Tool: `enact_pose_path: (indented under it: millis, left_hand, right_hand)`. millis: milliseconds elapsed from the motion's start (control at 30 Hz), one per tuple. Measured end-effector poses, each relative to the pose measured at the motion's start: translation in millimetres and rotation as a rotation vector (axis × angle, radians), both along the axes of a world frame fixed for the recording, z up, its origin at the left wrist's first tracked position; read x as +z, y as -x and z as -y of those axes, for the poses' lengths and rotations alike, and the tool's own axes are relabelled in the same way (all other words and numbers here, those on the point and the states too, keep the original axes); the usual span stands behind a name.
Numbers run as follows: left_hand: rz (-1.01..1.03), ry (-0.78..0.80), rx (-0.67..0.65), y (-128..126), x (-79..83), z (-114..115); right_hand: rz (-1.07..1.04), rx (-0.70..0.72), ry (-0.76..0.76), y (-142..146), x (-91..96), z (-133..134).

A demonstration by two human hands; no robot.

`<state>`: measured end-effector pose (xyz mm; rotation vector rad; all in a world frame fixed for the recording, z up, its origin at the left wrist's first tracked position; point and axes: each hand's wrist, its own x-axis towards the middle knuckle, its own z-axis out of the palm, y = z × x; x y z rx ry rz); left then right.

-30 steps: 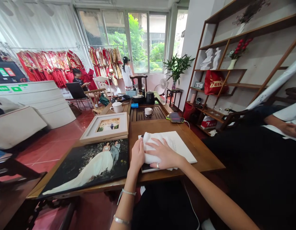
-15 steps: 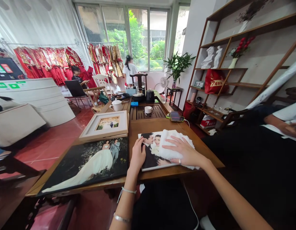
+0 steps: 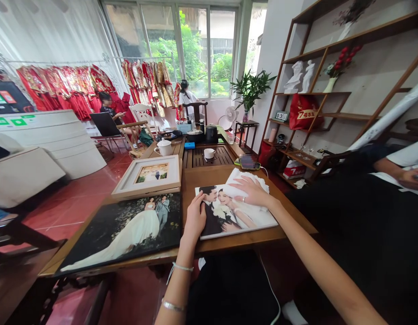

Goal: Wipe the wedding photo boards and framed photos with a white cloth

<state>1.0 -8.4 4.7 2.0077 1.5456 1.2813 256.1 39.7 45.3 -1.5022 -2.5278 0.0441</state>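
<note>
A thick panel with a close-up wedding photo [image 3: 225, 221] lies near the table's front edge. My left hand [image 3: 195, 216] is curled round its left edge, the thumb by the front face and the fingertips at the upper left corner. With fingers spread, my right hand [image 3: 251, 189] presses flat on a white cloth [image 3: 263, 183], which covers the panel's upper right part and sticks out past its far edge. To the left lies a large dark wedding print [image 3: 127, 234], and behind that a pale framed photo [image 3: 151, 174]; neither hand touches them.
Farther along the wooden table [image 3: 190, 180] are a lidded white mug [image 3: 163, 147], a slatted tea tray [image 3: 195, 159] with a white cup [image 3: 209, 154], and a phone [image 3: 248, 162] on a cable. A seated person's arm [image 3: 398, 174] is at right, beside a shelf [image 3: 306, 158].
My right hand and the cloth have slid away from me over the panel, uncovering more of its lower right part. My left hand stays at the left edge.
</note>
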Motion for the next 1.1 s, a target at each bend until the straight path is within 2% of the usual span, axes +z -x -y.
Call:
enact_pose_path:
  millis: [267,367,500,767,867,967,1100]
  left_hand:
    - [0.001,0.019,0.003,-2,-1.4,-2]
    - [-0.002,0.007,-0.003,-3,-0.7,-2]
    - [0.005,-0.004,-0.011,-2,-0.7,-1]
    - [0.005,0.016,0.001,-1,-0.5,0]
    - [0.004,0.024,-0.003,-1,-0.3,1]
    - [0.016,0.018,-0.003,-1,-1.4,0]
    - [0.026,0.003,-0.001,-1,-4.2,-2]
  right_hand:
    - [-0.008,0.191,-0.032,-8,-1.2,81]
    - [-0.020,0.202,-0.012,-11,1.4,96]
    - [-0.020,0.181,0.005,-14,1.1,83]
    - [-0.012,0.016,0.017,-10,1.2,10]
    - [-0.007,-0.010,0.024,-4,3.8,-6]
    - [-0.007,0.010,0.018,-1,3.6,-4]
    - [-0.011,0.118,-0.009,-1,1.7,30]
